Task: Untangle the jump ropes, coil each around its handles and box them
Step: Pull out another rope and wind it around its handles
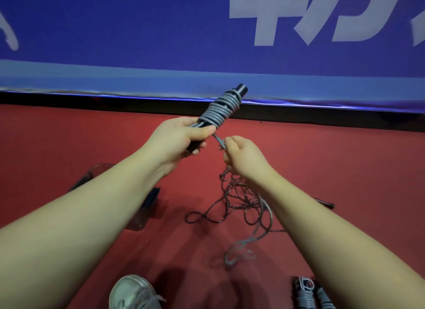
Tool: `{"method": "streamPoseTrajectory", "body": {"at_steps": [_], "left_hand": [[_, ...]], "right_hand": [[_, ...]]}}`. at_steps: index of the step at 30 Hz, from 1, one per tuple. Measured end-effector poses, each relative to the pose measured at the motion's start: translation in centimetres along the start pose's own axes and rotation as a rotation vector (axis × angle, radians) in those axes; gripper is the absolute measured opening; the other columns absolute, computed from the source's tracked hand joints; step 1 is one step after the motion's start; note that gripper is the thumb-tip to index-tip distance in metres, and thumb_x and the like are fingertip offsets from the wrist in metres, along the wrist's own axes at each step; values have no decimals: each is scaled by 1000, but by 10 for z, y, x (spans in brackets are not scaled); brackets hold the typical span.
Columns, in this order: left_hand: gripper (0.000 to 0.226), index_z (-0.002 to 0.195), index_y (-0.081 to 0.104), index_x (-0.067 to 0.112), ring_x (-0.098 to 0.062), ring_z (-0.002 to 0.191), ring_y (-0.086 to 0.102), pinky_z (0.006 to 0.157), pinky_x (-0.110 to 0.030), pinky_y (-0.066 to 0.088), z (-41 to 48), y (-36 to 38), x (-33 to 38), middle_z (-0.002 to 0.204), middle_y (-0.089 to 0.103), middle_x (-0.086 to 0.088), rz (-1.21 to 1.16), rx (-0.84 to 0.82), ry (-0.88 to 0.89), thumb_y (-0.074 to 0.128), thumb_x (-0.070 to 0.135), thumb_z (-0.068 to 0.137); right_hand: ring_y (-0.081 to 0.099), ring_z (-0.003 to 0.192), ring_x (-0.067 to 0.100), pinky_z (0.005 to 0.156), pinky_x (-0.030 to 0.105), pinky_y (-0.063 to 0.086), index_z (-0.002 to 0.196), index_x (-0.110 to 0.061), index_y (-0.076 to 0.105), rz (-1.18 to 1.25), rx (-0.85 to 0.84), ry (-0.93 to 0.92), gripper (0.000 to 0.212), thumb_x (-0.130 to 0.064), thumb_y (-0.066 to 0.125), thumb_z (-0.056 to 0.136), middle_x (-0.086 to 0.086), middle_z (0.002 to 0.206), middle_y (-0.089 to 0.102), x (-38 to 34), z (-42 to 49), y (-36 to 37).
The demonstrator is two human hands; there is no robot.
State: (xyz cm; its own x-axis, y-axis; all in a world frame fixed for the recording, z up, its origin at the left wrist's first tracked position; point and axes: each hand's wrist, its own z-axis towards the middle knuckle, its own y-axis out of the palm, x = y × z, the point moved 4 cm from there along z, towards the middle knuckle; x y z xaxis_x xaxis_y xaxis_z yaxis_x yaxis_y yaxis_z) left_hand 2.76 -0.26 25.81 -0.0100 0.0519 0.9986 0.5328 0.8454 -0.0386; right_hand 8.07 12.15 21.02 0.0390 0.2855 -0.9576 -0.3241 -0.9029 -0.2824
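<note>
Two hands are up over the red floor (345, 161). The left hand (181, 136) grips the black handles (241, 89), which tilt toward the floor's far edge with a grey coil (220, 108) wound on them. The right hand (243, 157) pinches the loose strand (219, 142) just below the coil. Tangled ropes (239, 200) lie on the floor under the right hand. A wound bundle (303, 295) sits at the near edge, right. A clear box (138, 221) is partly hidden under the left forearm.

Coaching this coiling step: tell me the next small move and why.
Probably carry the right hand around the handles to lay another turn beside the grey coil. The left hand grips the handles, the right pinches the loose rope just beside them, and much of it lies on the floor.
</note>
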Motion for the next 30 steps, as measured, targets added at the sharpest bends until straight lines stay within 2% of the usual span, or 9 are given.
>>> {"method": "streamPoseTrajectory", "body": {"at_steps": [2,5,10,14,17,20,23,27,30], "left_hand": [[13,94,65,7,-2,48,47,41,-12,34,-1,0,-1,98,55,-12,-107,-31,-30,62,8,82],[35,99,65,5,-2,49,49,41,-12,36,-5,4,-3,100,59,-11,-173,-102,-59,66,17,66],[18,93,66,5,-3,47,49,39,-13,37,-2,-1,-6,87,64,-6,-139,-61,-132,64,10,76],[7,88,68,6,-4,48,50,40,-14,38,-1,-3,-8,79,66,-4,-125,-22,-148,64,8,82],[4,85,68,7,-4,47,50,40,-14,38,-1,-1,-9,78,66,-3,-123,-3,-153,64,8,83],[3,84,67,9,-3,48,49,40,-14,37,-1,2,-7,73,66,0,-88,1,-143,64,9,84],[2,86,66,9,-3,47,48,39,-13,36,0,9,-2,65,60,4,-88,9,-116,64,10,85],[4,88,65,12,-2,46,47,40,-13,34,2,19,5,67,54,5,-78,17,-65,64,10,85],[5,83,65,15,-3,46,47,40,-13,34,0,28,6,67,52,5,-59,-11,-35,64,11,85]], "right_hand": [[26,28,3,32,17,24,76,-14,47,638,-344,364,28,-18,33,99,-8,40,33,8,1,7],[25,23,2,29,13,20,85,-14,51,878,-614,476,13,-17,39,90,-7,38,30,17,-6,6],[22,33,2,36,13,21,95,-27,52,506,-402,79,18,-40,41,96,-5,62,50,18,-1,1],[38,44,2,48,17,32,77,-22,67,118,28,-193,16,-31,61,89,-11,51,49,8,-1,-14],[53,57,13,57,29,40,80,-19,67,-487,197,-378,28,-40,54,92,-6,58,58,-2,-4,-16],[61,78,33,59,35,40,90,-14,63,-961,243,-378,43,-44,34,99,7,76,67,-10,-2,-14],[61,80,35,61,36,40,96,-11,56,-930,239,-285,39,-39,30,101,10,81,68,-18,4,-18],[53,71,32,51,34,31,104,-12,39,-938,187,-226,11,-18,37,95,9,77,59,-23,16,-20],[54,74,30,57,32,33,107,-15,40,-883,266,-113,24,-13,48,85,7,77,55,-22,26,-39]]}}
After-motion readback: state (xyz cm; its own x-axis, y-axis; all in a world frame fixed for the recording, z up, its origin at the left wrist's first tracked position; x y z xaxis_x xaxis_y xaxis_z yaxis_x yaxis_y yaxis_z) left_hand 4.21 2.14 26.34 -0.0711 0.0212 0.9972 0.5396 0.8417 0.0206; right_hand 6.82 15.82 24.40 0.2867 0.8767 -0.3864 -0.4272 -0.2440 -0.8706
